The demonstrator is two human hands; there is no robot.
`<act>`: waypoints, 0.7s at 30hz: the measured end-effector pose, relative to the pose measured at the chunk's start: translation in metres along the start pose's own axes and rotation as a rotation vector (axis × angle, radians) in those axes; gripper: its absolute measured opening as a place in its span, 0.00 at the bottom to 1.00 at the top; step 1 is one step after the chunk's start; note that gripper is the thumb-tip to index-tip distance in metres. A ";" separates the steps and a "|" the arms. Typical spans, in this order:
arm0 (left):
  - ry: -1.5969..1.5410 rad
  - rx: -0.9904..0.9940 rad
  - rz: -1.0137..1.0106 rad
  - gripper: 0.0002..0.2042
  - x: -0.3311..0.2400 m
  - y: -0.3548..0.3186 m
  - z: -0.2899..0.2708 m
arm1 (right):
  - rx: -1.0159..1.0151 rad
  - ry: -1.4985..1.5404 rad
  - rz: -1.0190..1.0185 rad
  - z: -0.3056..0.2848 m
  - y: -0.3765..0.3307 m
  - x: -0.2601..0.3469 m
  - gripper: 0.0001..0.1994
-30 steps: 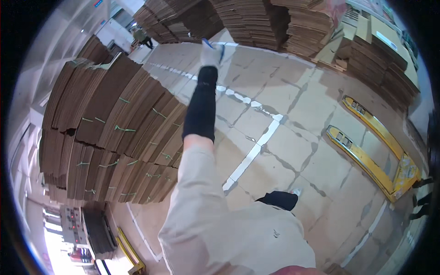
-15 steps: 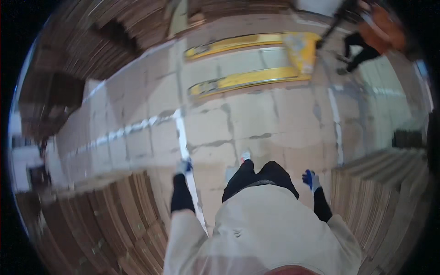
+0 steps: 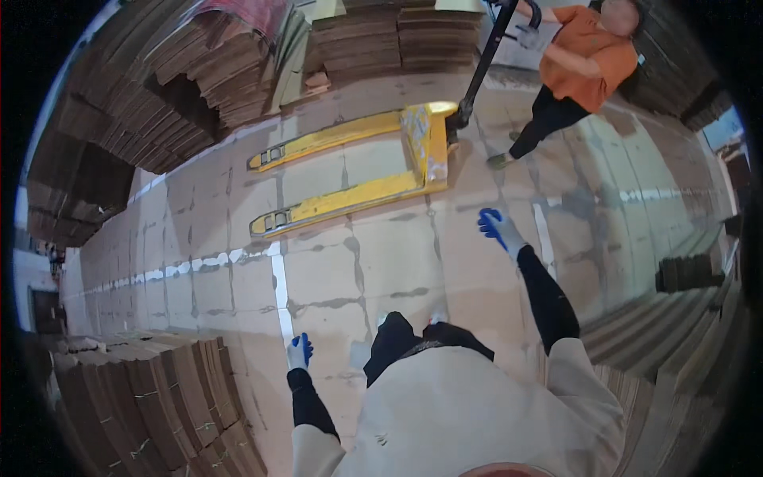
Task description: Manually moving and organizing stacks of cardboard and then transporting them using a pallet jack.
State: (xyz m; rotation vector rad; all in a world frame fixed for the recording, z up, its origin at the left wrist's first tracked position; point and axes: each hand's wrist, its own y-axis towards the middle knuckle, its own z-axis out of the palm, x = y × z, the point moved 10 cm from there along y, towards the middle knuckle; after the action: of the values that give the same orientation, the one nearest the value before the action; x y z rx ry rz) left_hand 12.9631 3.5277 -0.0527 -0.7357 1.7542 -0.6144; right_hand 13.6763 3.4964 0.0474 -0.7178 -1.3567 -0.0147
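Note:
My left hand (image 3: 300, 350), in a blue and grey-white work glove, hangs low over the floor beside a white painted line. Its fingers are loosely bent, with nothing in them. Farther forward and to the right, my right hand (image 3: 501, 228) wears the same kind of glove. The fingers are apart and it holds nothing. Ahead of both hands a yellow pallet jack (image 3: 342, 199) stands on the floor, its two bare forks pointing left. My right hand is nearer to it, but apart from it.
A person in an orange shirt (image 3: 584, 60) stands at the far right with gloved hands at the pallet jack's black handle (image 3: 486, 60). Flat cardboard stacks stand at the near left (image 3: 151, 389), near right (image 3: 675, 334) and far side (image 3: 397, 44). White lines (image 3: 282, 290) mark the tiled floor.
My right hand has swung forward, and my left hand has dropped back nearer my body. The pallet jack and the other person now appear farther left and nearer in view.

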 end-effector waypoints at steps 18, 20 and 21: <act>-0.289 0.018 -0.341 0.17 0.178 -0.058 0.421 | -0.493 -0.822 -1.220 -0.199 0.161 0.443 0.23; -0.315 0.000 -0.282 0.19 0.160 -0.063 0.453 | -0.628 -0.884 -1.298 -0.233 0.194 0.491 0.29; -0.385 0.001 -0.253 0.19 0.155 -0.063 0.467 | -0.595 -0.965 -1.018 -0.244 0.244 0.504 0.30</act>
State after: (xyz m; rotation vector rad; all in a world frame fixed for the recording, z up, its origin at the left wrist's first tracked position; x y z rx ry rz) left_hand 13.3872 3.3493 -0.2377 -1.0126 1.3172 -0.5964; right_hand 14.1142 3.7690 0.3736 -0.4248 -2.5872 -1.0278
